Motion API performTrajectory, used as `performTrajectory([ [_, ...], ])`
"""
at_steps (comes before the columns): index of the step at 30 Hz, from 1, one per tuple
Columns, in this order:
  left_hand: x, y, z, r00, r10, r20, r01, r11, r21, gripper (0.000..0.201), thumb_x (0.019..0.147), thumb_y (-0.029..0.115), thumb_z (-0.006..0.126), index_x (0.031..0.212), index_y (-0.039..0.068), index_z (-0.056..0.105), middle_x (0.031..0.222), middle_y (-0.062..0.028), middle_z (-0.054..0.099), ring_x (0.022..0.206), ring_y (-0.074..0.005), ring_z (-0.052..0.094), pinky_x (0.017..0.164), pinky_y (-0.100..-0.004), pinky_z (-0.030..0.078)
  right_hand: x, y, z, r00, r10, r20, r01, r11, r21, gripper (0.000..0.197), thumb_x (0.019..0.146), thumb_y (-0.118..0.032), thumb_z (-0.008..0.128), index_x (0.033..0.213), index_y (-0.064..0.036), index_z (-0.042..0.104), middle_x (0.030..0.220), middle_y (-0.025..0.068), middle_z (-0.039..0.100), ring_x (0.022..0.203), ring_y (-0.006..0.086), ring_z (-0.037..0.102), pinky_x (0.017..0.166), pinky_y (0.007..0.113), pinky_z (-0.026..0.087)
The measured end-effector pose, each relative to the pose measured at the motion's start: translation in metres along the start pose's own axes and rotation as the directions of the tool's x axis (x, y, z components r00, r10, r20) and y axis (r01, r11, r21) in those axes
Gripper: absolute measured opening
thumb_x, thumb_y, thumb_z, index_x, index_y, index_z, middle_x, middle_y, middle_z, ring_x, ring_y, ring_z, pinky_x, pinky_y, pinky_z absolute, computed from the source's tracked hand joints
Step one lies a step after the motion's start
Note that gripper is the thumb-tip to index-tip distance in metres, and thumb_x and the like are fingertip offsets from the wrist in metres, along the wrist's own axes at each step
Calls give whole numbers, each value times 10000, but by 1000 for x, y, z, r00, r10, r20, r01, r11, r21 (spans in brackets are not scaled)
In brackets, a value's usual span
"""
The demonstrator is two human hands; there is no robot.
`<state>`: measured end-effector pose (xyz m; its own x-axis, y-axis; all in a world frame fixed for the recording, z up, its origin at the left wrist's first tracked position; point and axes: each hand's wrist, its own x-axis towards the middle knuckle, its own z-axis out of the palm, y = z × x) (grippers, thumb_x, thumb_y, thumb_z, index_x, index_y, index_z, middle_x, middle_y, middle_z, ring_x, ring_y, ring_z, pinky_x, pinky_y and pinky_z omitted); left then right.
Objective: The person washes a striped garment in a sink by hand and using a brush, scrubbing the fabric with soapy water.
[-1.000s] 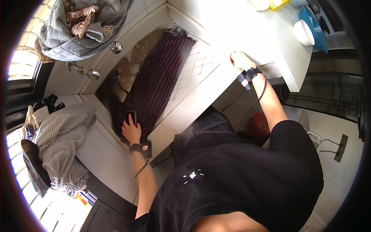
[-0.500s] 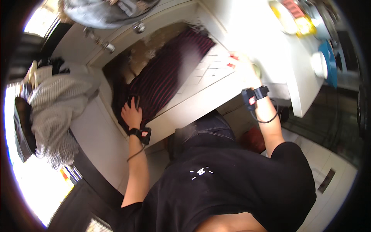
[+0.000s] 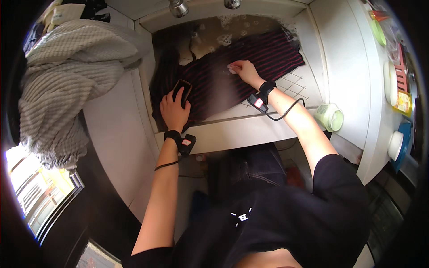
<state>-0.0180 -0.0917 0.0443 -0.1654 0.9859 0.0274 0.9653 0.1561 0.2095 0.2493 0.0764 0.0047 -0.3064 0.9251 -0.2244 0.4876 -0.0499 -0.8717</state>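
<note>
A dark garment with thin red stripes (image 3: 210, 67), wet-looking, is spread over a white gridded washboard surface (image 3: 292, 85) in the basin. My left hand (image 3: 175, 111) rests at its left part, fingers curled round a dark oblong block with a tan edge (image 3: 182, 93), possibly a scrubbing brush; its underside is hidden. Over the middle of the garment, my right hand (image 3: 246, 73) is closed in a pinch on a small whitish lump (image 3: 231, 69). Whether that lump touches the cloth I cannot tell.
Murky water with foam (image 3: 223, 39) lies behind the garment, below two metal taps (image 3: 178, 8). A pale green jar (image 3: 330, 117) stands at the basin's front right corner. Grey ribbed cloth (image 3: 67, 76) hangs on the left; a white bowl (image 3: 396, 145) sits far right.
My right hand has moved left from the right-hand ledge to above the garment. My left hand stays on the dark block. The whole view has shifted.
</note>
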Motion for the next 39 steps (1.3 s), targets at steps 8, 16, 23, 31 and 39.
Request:
performTrajectory([
  [8,3,0,3,999,-42,1,42,999,-25,491,823,269,653,1310,241,586,1270,-115,553,1196,-347,482,1057,-473,372,-5,36,-10,575,-560,597,802,530,-275,532,909,-255,631,1365,-28,480,1367,181,520,1287,348,477,1074,429,392],
  [16,4,4,5,998,-63,7,63,998,1,511,831,278,651,1334,253,565,1292,-107,538,1207,-358,474,1060,-487,370,67,128,-88,979,191,-67,-135,371,-919,841,959,-624,375,1504,11,291,1549,216,322,1445,357,294,1160,464,281],
  [23,3,2,5,998,-57,39,57,998,-3,515,835,266,638,1344,266,558,1291,-94,531,1216,-328,473,1069,-474,357,16,4,121,816,-478,326,571,574,-588,668,901,-510,544,1396,-64,490,1437,179,475,1361,342,409,1154,456,273],
  [31,3,0,9,998,-54,28,54,998,23,521,839,259,633,1353,275,548,1268,-100,543,1201,-337,487,1058,-479,362,74,120,-76,917,-343,203,359,490,-795,625,919,-516,520,1418,-142,484,1469,108,459,1382,267,394,1103,487,308],
  [39,4,2,7,999,-50,13,50,997,57,536,831,244,647,1357,266,546,1265,-104,546,1201,-345,488,1057,-485,363,-20,73,-31,855,-290,430,511,613,-603,743,867,-491,631,1415,-21,453,1461,228,428,1411,445,283,1140,569,250],
])
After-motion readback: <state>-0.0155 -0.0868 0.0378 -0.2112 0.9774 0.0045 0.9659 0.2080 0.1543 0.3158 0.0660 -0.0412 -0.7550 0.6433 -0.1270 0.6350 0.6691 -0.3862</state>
